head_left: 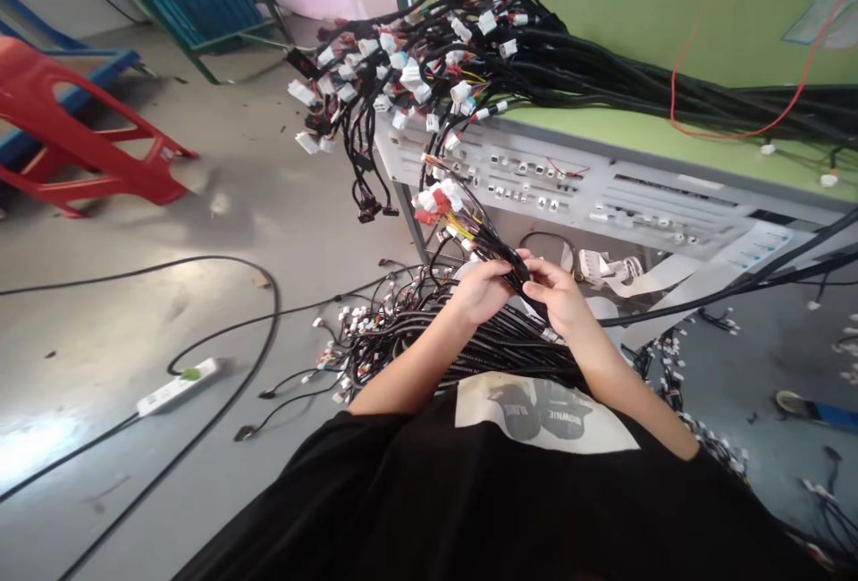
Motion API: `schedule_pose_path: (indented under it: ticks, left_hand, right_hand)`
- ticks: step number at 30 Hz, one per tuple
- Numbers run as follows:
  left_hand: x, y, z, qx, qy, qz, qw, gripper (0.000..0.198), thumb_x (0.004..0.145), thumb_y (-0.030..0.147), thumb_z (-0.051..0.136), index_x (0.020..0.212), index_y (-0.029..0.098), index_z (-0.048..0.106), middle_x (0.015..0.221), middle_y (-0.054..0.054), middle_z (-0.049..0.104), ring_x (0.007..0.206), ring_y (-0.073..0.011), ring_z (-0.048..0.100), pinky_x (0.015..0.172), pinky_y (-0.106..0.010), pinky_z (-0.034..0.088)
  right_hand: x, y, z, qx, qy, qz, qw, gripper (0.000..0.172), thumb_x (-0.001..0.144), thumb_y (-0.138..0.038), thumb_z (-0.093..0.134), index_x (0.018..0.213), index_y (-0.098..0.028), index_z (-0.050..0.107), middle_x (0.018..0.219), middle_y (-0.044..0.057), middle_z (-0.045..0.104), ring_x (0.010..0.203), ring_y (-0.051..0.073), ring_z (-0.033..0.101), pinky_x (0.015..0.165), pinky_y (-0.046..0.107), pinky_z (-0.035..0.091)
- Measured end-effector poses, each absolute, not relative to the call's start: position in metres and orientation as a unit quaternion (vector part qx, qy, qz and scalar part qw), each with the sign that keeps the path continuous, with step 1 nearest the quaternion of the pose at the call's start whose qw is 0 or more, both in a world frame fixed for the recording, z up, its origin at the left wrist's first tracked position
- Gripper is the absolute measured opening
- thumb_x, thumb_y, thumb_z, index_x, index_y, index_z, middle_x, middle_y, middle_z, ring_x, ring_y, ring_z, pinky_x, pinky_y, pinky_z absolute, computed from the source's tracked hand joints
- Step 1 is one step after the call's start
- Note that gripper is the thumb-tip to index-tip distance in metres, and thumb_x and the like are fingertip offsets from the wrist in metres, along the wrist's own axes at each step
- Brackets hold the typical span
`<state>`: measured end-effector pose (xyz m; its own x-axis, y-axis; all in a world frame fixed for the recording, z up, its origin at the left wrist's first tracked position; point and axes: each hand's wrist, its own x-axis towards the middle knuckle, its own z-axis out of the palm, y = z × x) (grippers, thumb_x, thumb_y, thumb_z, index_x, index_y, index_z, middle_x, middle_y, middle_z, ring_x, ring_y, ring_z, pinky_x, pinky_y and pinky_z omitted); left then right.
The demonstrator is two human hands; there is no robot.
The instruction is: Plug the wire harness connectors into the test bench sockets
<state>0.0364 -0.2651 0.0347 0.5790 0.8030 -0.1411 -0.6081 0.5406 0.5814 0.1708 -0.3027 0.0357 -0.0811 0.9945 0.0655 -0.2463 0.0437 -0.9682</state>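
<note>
- Black shirt [402, 509] cloth fills the bottom of our view, with a pale printed panel [492, 407] across its chest.
- Our left grip [483, 290] is clamped on a dark wire bundle [496, 248], thumb and fingers together around it.
- Our right grip [558, 290] is closed on the same bundle, just beside the left, its thumb lying along the wires.
- We hold this bundle out before the chest, tilted, its loose end pointing up and left toward the counter [569, 127]; red and white connectors [439, 201] and some yellow wires fan out there.
- Beneath our forearms lies a large pile of black cables [462, 344] with small white plugs at its left; we cannot tell what bears it.
- On the green counter we see a thick heap of harnesses [603, 76], its white connectors hanging over the left end.
- Below the counter's edge runs a pale panel with sockets [496, 183].
- To our left, a red stool [87, 130], a blue crate [201, 4] and a white power strip [178, 387] stand or lie well apart from the bundle.
</note>
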Motion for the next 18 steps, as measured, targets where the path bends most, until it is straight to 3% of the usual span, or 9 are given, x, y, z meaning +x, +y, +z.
schedule_pose_path:
  ticks: [5, 11, 18]
  left_hand:
    - [0.046, -0.266, 0.039, 0.139, 0.21, 0.462, 0.85, 0.009, 0.061, 0.01, 0.052, 0.064, 0.014, 0.06, 0.071, -0.003, 0.062, 0.076, -0.0165, 0.058, 0.085, -0.034, 0.042]
    - [0.04, -0.279, 0.021, 0.111, 0.156, 0.487, 0.852, 0.005, 0.061, 0.014, 0.055, 0.058, 0.017, 0.052, 0.068, -0.001, 0.053, 0.069, -0.014, 0.052, 0.077, -0.034, 0.042]
    - [0.034, -0.272, 0.022, 0.199, 0.159, 0.494, 0.832, 0.017, 0.073, 0.035, 0.062, 0.083, 0.022, 0.055, 0.053, 0.006, 0.035, 0.049, -0.0091, 0.041, 0.064, -0.03, 0.042]
  right_hand:
    - [0.177, -0.3, 0.033, -0.366, -0.424, 0.594, 0.577, 0.029, 0.058, -0.03, 0.075, 0.083, -0.021, 0.063, 0.082, 0.0, 0.06, 0.078, 0.015, 0.054, 0.081, 0.031, 0.043]
    - [0.178, -0.3, 0.025, -0.326, -0.371, 0.647, 0.582, 0.035, 0.055, -0.037, 0.076, 0.076, -0.019, 0.054, 0.068, -0.003, 0.045, 0.06, 0.01, 0.044, 0.062, 0.026, 0.041]
    - [0.186, -0.305, 0.019, -0.369, -0.423, 0.637, 0.528, 0.04, 0.056, -0.043, 0.072, 0.075, -0.019, 0.047, 0.069, -0.001, 0.043, 0.062, 0.012, 0.043, 0.06, 0.027, 0.039]
